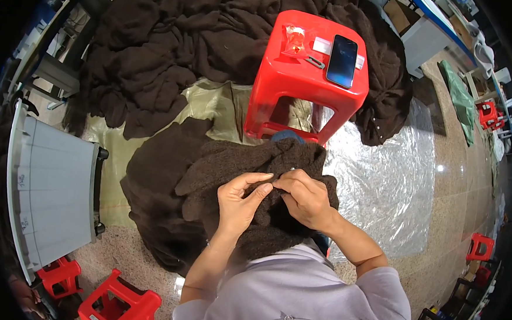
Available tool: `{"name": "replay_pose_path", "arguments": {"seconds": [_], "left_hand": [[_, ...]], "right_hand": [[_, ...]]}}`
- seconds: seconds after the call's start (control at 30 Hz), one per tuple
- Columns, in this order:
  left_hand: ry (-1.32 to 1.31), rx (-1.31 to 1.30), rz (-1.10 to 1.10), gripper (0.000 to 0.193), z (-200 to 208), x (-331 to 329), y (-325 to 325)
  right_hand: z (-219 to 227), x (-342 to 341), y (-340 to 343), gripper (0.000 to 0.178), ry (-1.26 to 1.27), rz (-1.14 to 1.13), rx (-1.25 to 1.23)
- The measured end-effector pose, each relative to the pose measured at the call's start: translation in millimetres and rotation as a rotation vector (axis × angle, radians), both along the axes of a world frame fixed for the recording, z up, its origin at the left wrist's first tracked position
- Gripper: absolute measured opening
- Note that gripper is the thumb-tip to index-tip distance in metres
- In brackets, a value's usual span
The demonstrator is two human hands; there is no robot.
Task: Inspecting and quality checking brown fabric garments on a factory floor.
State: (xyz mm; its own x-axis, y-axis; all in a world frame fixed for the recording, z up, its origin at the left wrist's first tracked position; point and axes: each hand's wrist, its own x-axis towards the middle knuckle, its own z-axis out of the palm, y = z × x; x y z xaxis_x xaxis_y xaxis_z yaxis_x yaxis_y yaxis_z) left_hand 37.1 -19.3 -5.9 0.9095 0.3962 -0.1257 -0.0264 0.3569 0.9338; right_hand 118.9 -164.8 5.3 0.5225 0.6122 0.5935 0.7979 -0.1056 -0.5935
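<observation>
A dark brown knit [249,177] lies across the person's lap, its length running left to right, bunched under both hands. The left hand [239,200] and right hand [306,198] meet at its middle, each pinching a fold; something small and pale, maybe a button, sits between the fingertips. Ahead stands a red stool [308,75] with a phone [341,61]; open plastic sheet [384,179] lies to the right.

Even overhead light; glare on the clear plastic floor sheet [383,185]; sharp centre; fisheye bending and dark vignette at the rim.
</observation>
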Motion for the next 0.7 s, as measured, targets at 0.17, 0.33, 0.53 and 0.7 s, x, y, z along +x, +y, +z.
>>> {"name": "replay_pose_path", "arguments": {"seconds": [0.17, 0.33, 0.53, 0.7], "left_hand": [[-0.031, 0.202, -0.063, 0.013, -1.1, -3.6, 15.8], [-0.115, 0.491, -0.191, 0.014, 2.4, -7.8, 26.1], [-0.206, 0.693, 0.109, 0.013, 4.9, -12.1, 2.1], [-0.227, 0.743, 0.278, 0.012, -1.2, -13.1, -13.5]], "right_hand": [[2.3, 2.8, 2.5, 0.032, -0.009, 0.052, -0.017], [13.6, 18.1, -1.4, 0.024, 0.340, 0.299, -0.277], [10.6, -4.1, 0.4, 0.024, 0.050, 0.133, -0.198], [-6.4, -20.1, 10.4, 0.019, -0.033, -0.054, -0.088]]}}
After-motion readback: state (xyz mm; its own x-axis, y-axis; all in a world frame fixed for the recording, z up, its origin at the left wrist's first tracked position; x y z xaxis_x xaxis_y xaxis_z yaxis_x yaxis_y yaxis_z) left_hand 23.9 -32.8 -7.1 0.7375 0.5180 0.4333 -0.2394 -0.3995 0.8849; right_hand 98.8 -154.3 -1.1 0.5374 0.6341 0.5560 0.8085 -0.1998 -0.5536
